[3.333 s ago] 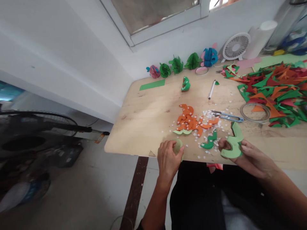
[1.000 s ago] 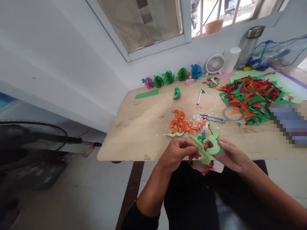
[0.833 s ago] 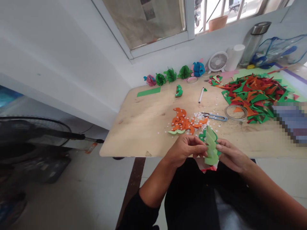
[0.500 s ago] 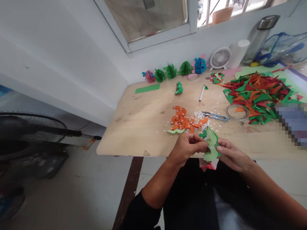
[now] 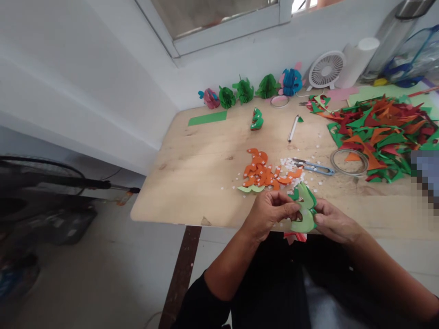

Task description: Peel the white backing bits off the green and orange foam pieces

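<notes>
Between my two hands, at the table's front edge, is a stack of light and dark green paper cutouts (image 5: 304, 221) with a wavy outline. My left hand (image 5: 270, 212) pinches its left side between thumb and fingers. On the right side, my right hand (image 5: 334, 219) grips the stack's edge. Just beyond my hands lie orange paper cutouts (image 5: 259, 171) dotted with small white squares, and a light green cutout (image 5: 251, 188). Small white paper bits (image 5: 288, 164) are scattered beside blue-handled thread snips (image 5: 313, 167).
A heap of red, orange and green paper scraps (image 5: 384, 132) covers the right side, beside a tape roll (image 5: 349, 162). Folded paper figures (image 5: 244, 91) line the wall near a small white fan (image 5: 327, 71). A pen (image 5: 293, 129) and a green paper strip (image 5: 207, 118) lie on the table (image 5: 192, 169).
The green paper stack has turned slightly, its light green face now more toward me, with both hands still on it. The camera view has shifted a little.
</notes>
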A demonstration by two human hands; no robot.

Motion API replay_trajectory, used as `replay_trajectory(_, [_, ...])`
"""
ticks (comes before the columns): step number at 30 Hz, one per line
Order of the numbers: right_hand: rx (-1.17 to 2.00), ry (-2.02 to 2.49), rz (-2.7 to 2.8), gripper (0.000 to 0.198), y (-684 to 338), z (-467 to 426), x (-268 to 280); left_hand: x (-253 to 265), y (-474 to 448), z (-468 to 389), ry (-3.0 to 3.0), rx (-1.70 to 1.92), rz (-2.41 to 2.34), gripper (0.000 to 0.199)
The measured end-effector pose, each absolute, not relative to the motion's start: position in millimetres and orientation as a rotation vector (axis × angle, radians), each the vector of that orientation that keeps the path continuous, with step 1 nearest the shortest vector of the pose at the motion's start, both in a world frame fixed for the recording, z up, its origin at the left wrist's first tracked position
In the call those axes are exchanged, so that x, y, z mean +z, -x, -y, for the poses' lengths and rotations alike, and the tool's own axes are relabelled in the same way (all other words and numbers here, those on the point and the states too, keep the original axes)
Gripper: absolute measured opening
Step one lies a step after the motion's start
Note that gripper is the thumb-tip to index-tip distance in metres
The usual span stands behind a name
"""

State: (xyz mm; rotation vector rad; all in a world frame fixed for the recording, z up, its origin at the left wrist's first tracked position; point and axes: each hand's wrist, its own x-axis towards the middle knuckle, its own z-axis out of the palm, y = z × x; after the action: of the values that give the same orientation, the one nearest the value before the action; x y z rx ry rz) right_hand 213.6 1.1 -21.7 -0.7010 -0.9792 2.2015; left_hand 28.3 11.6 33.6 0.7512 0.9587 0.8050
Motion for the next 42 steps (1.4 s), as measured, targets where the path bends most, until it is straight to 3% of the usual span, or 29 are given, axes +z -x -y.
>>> replay_trajectory(9, [2.224, 0.634, 1.178, 0.041, -206, -16, -11, 35, -26, -14, -0.697, 0.85, -0.978, 0.035])
replay_trajectory(22, [2.119, 0.619, 1.31, 0.029, -207, -19, -2, 48, -17, -1, -0.743, 0.903, -0.914, 0.029])
replay_trajectory(30, [2.079, 0.72, 1.444, 0.04, -204, 1, 13, 55, -15, 20, -0.808, 1.012, -0.928, 0.028])
replay_trajectory(34, [1.851, 0.857, 1.582, 0.036, -205, 12, 29, 49, -17, 30, -0.887, 1.138, -1.077, 0.026])
replay_trajectory(42, [0.956, 1.243, 1.745, 0.019, -184, 31, 50, 54, -23, 43, -1.18, 1.305, -1.311, 0.012])
